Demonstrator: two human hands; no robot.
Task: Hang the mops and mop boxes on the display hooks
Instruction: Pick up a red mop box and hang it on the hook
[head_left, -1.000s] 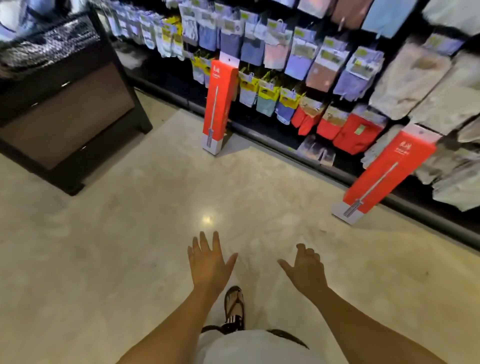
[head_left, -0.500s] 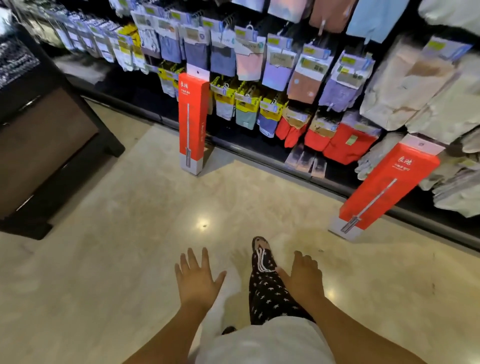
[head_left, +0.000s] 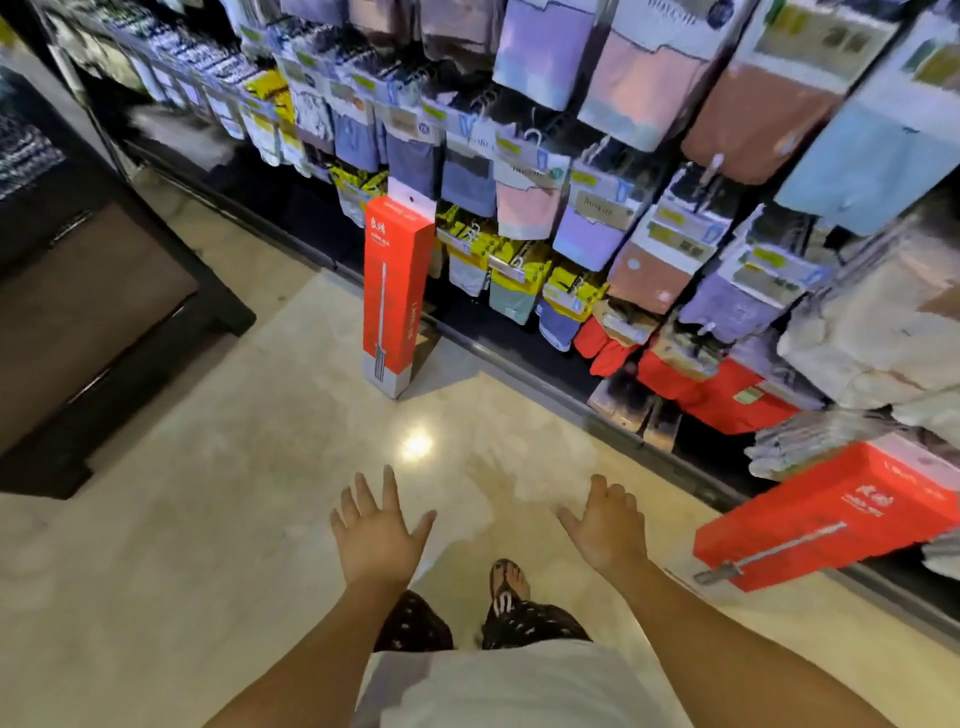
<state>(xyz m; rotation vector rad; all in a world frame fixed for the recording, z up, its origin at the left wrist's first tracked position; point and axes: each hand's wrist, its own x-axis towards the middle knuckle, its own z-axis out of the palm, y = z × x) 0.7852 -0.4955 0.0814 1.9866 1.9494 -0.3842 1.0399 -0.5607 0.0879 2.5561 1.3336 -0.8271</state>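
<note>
Left box: tall slim red carton with grey-white base band and white hang tab w/ hole on top. Stands upright on floor, back against rack base, well fwd of both hands. Long metal handle printed down its face; white lettering too small to read.
Right box: same red carton type, leaning steeply vs. rack at frame right. Upper end partly under towels, far corner near frame edge. Lower end sits by rack base; contact w/ floor hard to make out.
Left hand: empty, fingers straight and spread wide, back to camera, above floor, touching nothing.
Right hand: empty, fingers loosely bent, thumb out, holding nothing. Right box is near on its right, apart.
Rack: dark frame w/ low front rail. Hooks mostly hidden behind packs; upper rows cut off at top.
Packs: soft folded cloths in card sleeves; lilac, pink, blue, brown, yellow, red. Labels blurred, unreadable.
Towels: pale, fluffy, stacked; cut off at right.
Floor: glossy pale stone, mottled. One bright glare spot between left box and hands.
Cabinet: dark, boxy, brown front panel; left side and top out of frame.
Person: white shirt hem, dark patterned trousers, one sandalled foot showing between arms. Other foot hidden.
</note>
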